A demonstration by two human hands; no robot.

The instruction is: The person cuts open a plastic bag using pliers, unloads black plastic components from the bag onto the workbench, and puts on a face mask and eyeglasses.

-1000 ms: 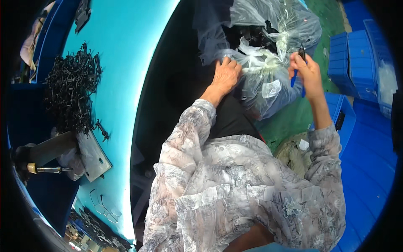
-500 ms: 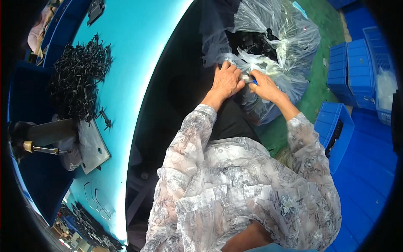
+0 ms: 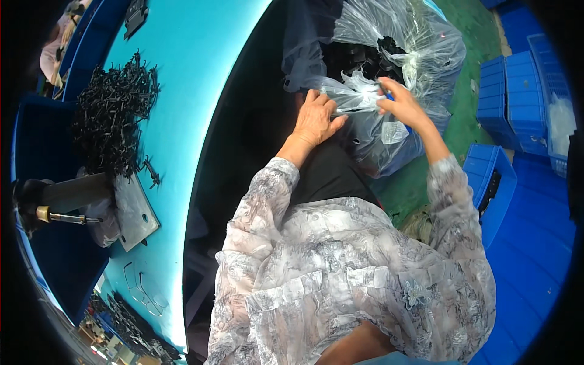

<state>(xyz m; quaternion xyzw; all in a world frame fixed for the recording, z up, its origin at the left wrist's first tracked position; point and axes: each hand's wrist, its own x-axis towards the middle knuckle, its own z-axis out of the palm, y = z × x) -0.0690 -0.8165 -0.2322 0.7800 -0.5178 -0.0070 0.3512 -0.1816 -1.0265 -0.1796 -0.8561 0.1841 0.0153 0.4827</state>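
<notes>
A large clear plastic bag point(image 3: 435, 67) stands ahead of me, its mouth holding black plastic parts point(image 3: 359, 59). My left hand point(image 3: 314, 118) grips the near-left edge of the bag, fingers curled into the film and thumb sticking out. Stretched film runs from there toward my right hand point(image 3: 404, 108). That hand is closed around a slim blue tool point(image 3: 387, 92) that is mostly hidden by the fingers, so its kind does not show. A small pale label point(image 3: 394, 132) lies on the bag just below the right hand.
On the turquoise table point(image 3: 182, 91) at left lie a heap of small black parts point(image 3: 115, 112), a metal plate point(image 3: 135, 213) and eyeglasses point(image 3: 143, 292). An electric screwdriver-like tool point(image 3: 67, 216) juts over it. Blue crates point(image 3: 508, 103) and a blue bin point(image 3: 486, 176) stand at right.
My hands have moved apart: the right up and to the right with the blue tool, the left slightly left and down. The film between them is pulled out, and the label now shows.
</notes>
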